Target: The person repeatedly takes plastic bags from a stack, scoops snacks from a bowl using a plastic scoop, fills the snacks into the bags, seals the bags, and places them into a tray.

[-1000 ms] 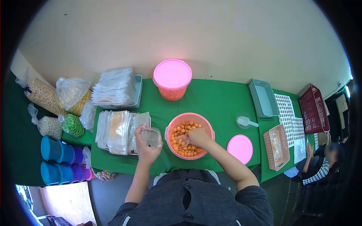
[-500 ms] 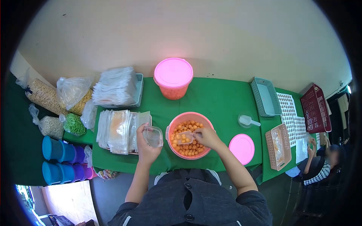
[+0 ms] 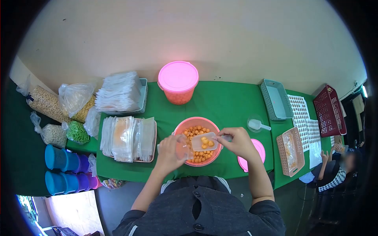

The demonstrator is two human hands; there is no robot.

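Observation:
A clear scoop (image 3: 200, 146) with a few orange snack balls in it is held by its handle in my right hand (image 3: 236, 142), above the pink tub (image 3: 215, 158). My left hand (image 3: 171, 154) is closed around a clear plastic container (image 3: 184, 148), close to the scoop's front end over the tub's left side. Its exact shape is partly hidden by my fingers. More orange snack balls (image 3: 201, 158) lie in the tub below.
A lidded pink bucket (image 3: 178, 82) stands behind. Stacked plastic pouches (image 3: 128, 137) fill a tray at left. Right are a pink lid (image 3: 256, 152), a white scoop (image 3: 258, 125), baskets (image 3: 290, 155) and sticker sheets (image 3: 300, 118). Another person (image 3: 334, 173) sits at far right.
My right hand has lifted the scoop with snack balls up from the pile. My left hand has brought the clear container rightward over the tub, up to the scoop.

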